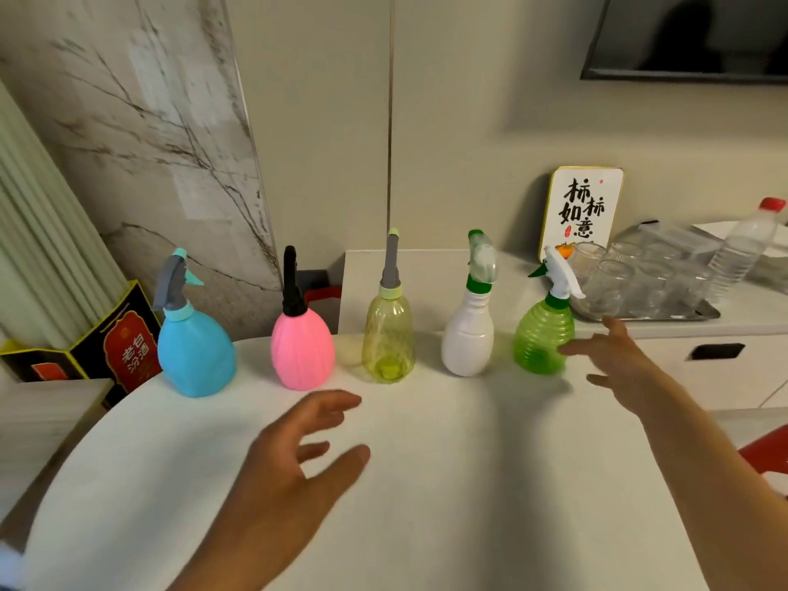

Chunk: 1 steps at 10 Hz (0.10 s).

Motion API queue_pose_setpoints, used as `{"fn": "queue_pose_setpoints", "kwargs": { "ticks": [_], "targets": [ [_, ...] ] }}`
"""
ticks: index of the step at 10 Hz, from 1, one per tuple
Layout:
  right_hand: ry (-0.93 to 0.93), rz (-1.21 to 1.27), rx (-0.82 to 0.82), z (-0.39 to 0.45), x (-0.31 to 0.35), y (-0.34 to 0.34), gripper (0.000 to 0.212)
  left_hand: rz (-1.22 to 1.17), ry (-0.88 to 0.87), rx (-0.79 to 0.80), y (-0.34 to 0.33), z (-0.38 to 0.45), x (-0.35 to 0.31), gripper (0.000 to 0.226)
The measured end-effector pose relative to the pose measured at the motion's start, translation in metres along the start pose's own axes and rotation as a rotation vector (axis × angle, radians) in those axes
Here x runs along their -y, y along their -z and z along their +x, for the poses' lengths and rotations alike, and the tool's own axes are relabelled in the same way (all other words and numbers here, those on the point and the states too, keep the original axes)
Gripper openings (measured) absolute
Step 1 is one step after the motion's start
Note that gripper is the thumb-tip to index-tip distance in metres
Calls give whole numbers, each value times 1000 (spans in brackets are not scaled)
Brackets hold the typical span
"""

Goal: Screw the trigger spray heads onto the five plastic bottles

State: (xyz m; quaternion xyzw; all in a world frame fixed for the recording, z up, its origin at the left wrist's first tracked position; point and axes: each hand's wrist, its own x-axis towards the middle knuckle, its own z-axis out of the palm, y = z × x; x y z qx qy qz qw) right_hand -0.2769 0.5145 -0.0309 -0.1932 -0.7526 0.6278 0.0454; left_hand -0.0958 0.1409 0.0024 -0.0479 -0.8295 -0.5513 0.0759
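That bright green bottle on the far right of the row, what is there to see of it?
The green bottle is see-through plastic, round and ribbed in rings, standing upright on the white table at the right end of the row. A white trigger spray head with a dark green collar and green nozzle tip sits on its neck. The right hand, fingers spread, reaches its side; contact is unclear.

Five bottles stand upright in a row on the white table (426, 484), each with a spray head fitted: blue (196, 356), pink (302, 351), yellow (389, 339), white (468, 339), green (542, 339). My left hand (294, 471) hovers open before the pink bottle. My right hand (614, 356), fingers spread, is just beside the green bottle.
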Motion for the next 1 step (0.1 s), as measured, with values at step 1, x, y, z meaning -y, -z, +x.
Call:
{"fn": "queue_pose_setpoints", "kwargs": {
  "ticks": [1],
  "targets": [
    [71, 225, -175, -18, 45, 11, 72, -117, -136, -120, 27, 5, -26, 35]
  ]
}}
